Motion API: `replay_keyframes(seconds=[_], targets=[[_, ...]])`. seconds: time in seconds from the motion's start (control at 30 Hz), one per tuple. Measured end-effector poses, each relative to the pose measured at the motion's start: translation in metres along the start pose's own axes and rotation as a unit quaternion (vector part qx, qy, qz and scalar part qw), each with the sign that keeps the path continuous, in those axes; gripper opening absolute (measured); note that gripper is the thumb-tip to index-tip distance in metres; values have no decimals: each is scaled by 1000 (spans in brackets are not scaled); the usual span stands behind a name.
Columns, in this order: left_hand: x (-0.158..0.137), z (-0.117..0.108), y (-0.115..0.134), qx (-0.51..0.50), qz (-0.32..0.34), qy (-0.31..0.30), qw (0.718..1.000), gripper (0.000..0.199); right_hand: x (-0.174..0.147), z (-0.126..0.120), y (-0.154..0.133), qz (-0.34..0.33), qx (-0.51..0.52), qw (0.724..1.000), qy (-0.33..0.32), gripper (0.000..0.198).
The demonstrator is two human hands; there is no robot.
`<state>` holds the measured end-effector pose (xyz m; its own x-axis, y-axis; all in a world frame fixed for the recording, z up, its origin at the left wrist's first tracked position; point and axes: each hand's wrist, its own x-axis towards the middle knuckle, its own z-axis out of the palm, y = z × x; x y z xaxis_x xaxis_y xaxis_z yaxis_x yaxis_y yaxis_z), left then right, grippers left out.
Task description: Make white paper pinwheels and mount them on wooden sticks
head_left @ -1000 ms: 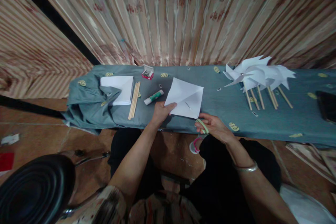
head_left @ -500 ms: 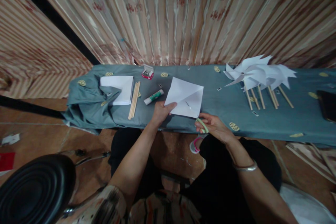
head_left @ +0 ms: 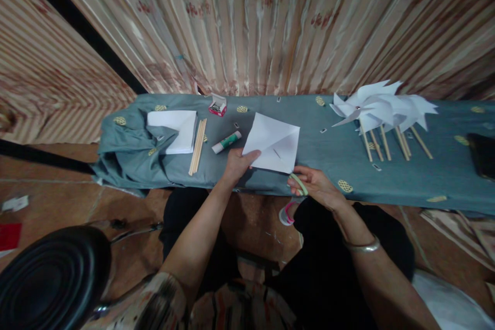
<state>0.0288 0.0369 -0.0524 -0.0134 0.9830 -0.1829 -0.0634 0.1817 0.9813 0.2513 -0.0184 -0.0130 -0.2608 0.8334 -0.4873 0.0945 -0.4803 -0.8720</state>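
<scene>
My left hand (head_left: 237, 164) pinches the left edge of a white paper square (head_left: 270, 139), thumb on top. A diagonal crease runs across the sheet. Held in my right hand (head_left: 315, 185) is a pair of scissors (head_left: 299, 184) with pale green handles, at the paper's lower right corner. A thin dark line, a blade part or a slit, shows on the sheet; I cannot tell which. Left of the paper lies a green and white glue stick (head_left: 226, 142). Beyond it stands an open small red box (head_left: 217, 105) with shiny bits inside.
Several wooden sticks (head_left: 197, 147) lie beside a stack of white paper (head_left: 181, 131) on the teal cloth (head_left: 320, 154). Several white paper pinwheels (head_left: 386, 105) on sticks lie at the right, near a dark object (head_left: 481, 154). A black round stool (head_left: 54, 278) stands at lower left.
Both hands and the paper stay almost in place. The bright thin line on the sheet now looks darker.
</scene>
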Motion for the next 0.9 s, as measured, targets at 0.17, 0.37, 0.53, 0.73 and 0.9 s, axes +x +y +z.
replay_keyframes(seconds=[0.17, 0.37, 0.53, 0.73, 0.9], targets=[[0, 0, 0, -1, 2, 5, 1000, 32, 0, 1, 0, -2, 6, 1000, 12, 59], [0, 0, 1, -14, -7, 11, 1000, 31, -1, 4, -6, 12, 7, 1000, -12, 59], [2, 0, -1, -28, -14, 35, 999, 29, -10, -6, -7, 40, -20, 999, -31, 66], [1, -1, 1, -78, -9, 51, 996, 36, -32, -47, -9, 13, -68, 997, -17, 62], [-2, -4, 5, -39, -42, 20, 998, 35, -21, -62, -12, -139, -8, 970, 199, 52]])
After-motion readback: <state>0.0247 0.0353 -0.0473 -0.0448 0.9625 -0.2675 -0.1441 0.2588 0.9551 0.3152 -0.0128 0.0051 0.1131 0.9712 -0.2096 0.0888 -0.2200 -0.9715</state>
